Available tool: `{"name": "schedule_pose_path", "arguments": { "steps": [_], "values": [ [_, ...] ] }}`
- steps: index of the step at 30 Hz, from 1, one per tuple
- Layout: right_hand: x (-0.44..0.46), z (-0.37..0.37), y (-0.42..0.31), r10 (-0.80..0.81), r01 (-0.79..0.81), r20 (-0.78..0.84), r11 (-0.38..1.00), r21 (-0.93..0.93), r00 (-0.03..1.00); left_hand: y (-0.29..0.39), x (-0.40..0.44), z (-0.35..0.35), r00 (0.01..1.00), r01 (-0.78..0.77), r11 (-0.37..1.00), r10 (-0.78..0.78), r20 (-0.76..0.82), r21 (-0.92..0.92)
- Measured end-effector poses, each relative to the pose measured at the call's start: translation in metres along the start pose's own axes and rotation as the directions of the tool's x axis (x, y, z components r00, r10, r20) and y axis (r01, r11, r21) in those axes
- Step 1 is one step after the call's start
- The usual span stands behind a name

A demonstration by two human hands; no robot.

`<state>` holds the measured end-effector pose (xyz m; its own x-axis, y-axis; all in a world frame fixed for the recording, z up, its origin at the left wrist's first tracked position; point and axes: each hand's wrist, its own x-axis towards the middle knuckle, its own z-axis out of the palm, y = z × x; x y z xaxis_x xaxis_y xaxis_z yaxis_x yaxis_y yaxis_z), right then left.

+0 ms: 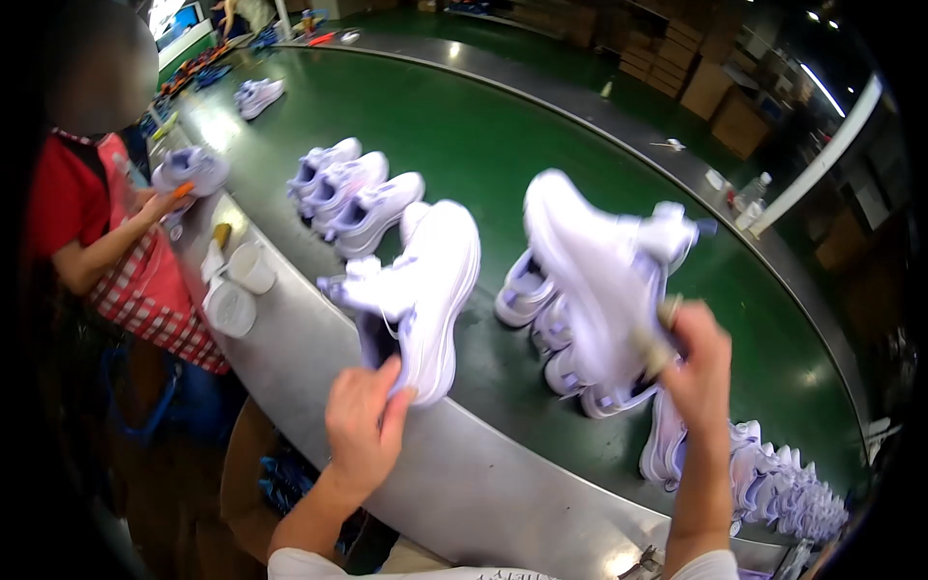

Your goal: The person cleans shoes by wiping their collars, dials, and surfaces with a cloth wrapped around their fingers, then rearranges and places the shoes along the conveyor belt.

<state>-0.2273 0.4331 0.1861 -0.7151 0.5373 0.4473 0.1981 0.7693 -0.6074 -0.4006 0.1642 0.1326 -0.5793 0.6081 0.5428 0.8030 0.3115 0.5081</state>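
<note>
Left hand (362, 425): grip closed in a pinch, thumb and fingers on the heel end of a white running shoe with lavender lining (440, 300). Toe up, sole turned to the right, laces and tongue to the left. It's over the near side of the tabletop; can't tell if the heel touches the bare metal rim (290, 367).

Right hand (701, 372): grip closed on the heel end of a second white shoe of the same kind (580, 271), toe up and to the left, tongue to the right. Motion blur, so exact finger contact can't be told. Beige covers on the fingers, looks like.

Around them: a row of white and lavender shoes (377, 213) on the green curved tabletop (464, 116), up and left of the left shoe. More lavender-lined shoes (524, 290) behind and below the right one. Long packed line of shoes (783, 483) at lower right. Co-worker in a red sleeve (82, 208) at far left.

Handling, my read:
- Pinch the firm heel, not the tongue or laces. Soft parts would let the shoe swing.
- Toe-up means weight sits far from the fingers; support near the sole, wrist steady.
- Slow the right side, it's the blurred one. Neighbours are close, easy to knock.
- Hold the soles apart so they don't scuff the pale uppers.
- Loose lace loop on the left shoe: watch for snags.
</note>
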Motion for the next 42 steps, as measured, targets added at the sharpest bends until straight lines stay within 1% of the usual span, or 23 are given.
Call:
{"name": "schedule_pose_path", "arguments": {
  "steps": [2,6,8,11,12,14,15,17,19,21,22,24,26,28,30,31,32,34,35,37,38,40,42],
  "values": [
    [-0.045,0.026,-0.053,-0.113,0.144,0.19,0.977,-0.158,0.975,0.002,-0.035,-0.027,0.997,0.03,0.992,-0.038,0.07,0.119],
    [-0.143,0.149,-0.094,-0.103,0.092,0.523,0.995,0.048,0.846,-0.02,-0.107,-0.038,0.891,0.172,0.952,-0.26,0.373,0.253],
    [-0.159,0.161,-0.128,-0.185,0.184,0.488,0.982,0.05,0.853,-0.023,-0.119,-0.044,0.892,0.22,0.943,-0.298,0.339,0.249],
    [-0.16,0.182,-0.153,-0.203,0.118,0.542,0.975,0.187,0.815,-0.026,-0.119,-0.053,0.906,0.237,0.942,-0.302,0.296,0.237],
    [-0.159,0.196,-0.152,-0.249,0.114,0.473,0.949,0.295,0.845,-0.031,-0.113,-0.061,0.86,0.317,0.927,-0.369,0.352,0.198],
    [-0.148,0.192,-0.152,-0.348,0.146,0.482,0.902,0.407,0.804,-0.039,-0.109,-0.079,0.836,0.233,0.938,-0.329,0.44,0.258],
    [-0.141,0.181,-0.149,-0.388,0.033,0.512,0.82,0.572,0.766,-0.044,-0.111,-0.084,0.848,0.187,0.957,-0.271,0.455,0.221],
    [-0.116,0.146,-0.132,-0.136,-0.186,0.603,0.878,0.441,0.786,-0.051,-0.119,-0.087,0.835,0.162,0.975,-0.217,0.506,0.151],
    [-0.068,0.12,-0.094,-0.011,-0.125,0.428,0.949,0.289,0.904,-0.039,-0.113,-0.08,0.792,0.205,0.949,-0.305,0.529,0.241],
    [-0.019,0.121,-0.041,0.082,-0.065,0.2,0.994,-0.093,0.976,-0.033,-0.105,-0.061,0.771,0.245,0.918,-0.379,0.511,0.311],
    [-0.001,0.125,-0.018,0.228,-0.165,0.158,0.928,-0.334,0.961,-0.03,-0.102,-0.049,0.827,0.246,0.908,-0.38,0.415,0.34],
    [0.029,0.153,0.019,0.405,-0.259,0.191,0.816,-0.516,0.894,-0.047,-0.106,-0.031,0.818,0.25,0.878,-0.417,0.396,0.407],
    [0.035,0.181,0.033,0.523,-0.283,0.262,0.742,-0.608,0.811,-0.051,-0.103,-0.031,0.849,0.234,0.907,-0.366,0.381,0.351],
    [0.027,0.196,0.044,0.501,-0.282,0.251,0.76,-0.586,0.828,-0.071,-0.111,-0.033,0.875,0.202,0.914,-0.33,0.355,0.353],
    [0.012,0.218,0.078,0.374,-0.218,0.207,0.821,-0.527,0.904,-0.081,-0.113,-0.034,0.927,0.151,0.898,-0.274,0.255,0.414],
    [-0.002,0.206,0.076,0.34,-0.184,0.244,0.849,-0.496,0.908,-0.06,-0.098,-0.039,0.924,0.167,0.902,-0.284,0.256,0.398],
    [-0.014,0.194,0.073,0.295,-0.143,0.277,0.876,-0.461,0.914,-0.062,-0.092,-0.045,0.829,0.129,0.844,-0.38,0.411,0.52],
    [-0.052,0.158,0.071,0.258,-0.124,0.317,0.914,-0.387,0.913,-0.096,-0.106,-0.036,0.905,0.304,0.909,-0.369,0.21,0.286],
    [-0.073,0.136,0.069,0.286,-0.17,0.31,0.921,-0.351,0.907,-0.106,-0.107,-0.036,0.923,0.23,0.925,-0.306,0.234,0.304],
    [-0.107,0.098,0.092,0.336,-0.174,0.336,0.886,-0.43,0.88,-0.117,-0.107,-0.035,0.891,0.28,0.905,-0.369,0.265,0.32],
    [-0.123,0.077,0.107,0.345,-0.161,0.316,0.858,-0.488,0.884,-0.12,-0.111,-0.04,0.871,0.31,0.887,-0.41,0.272,0.343],
    [-0.146,0.023,0.132,0.355,-0.216,0.239,0.86,-0.462,0.904,-0.118,-0.108,-0.041,0.899,0.195,0.901,-0.323,0.297,0.388],
    [-0.162,-0.017,0.153,0.425,-0.28,0.182,0.806,-0.522,0.886,-0.125,-0.106,-0.04,0.896,0.208,0.894,-0.337,0.289,0.396]
  ]
}}
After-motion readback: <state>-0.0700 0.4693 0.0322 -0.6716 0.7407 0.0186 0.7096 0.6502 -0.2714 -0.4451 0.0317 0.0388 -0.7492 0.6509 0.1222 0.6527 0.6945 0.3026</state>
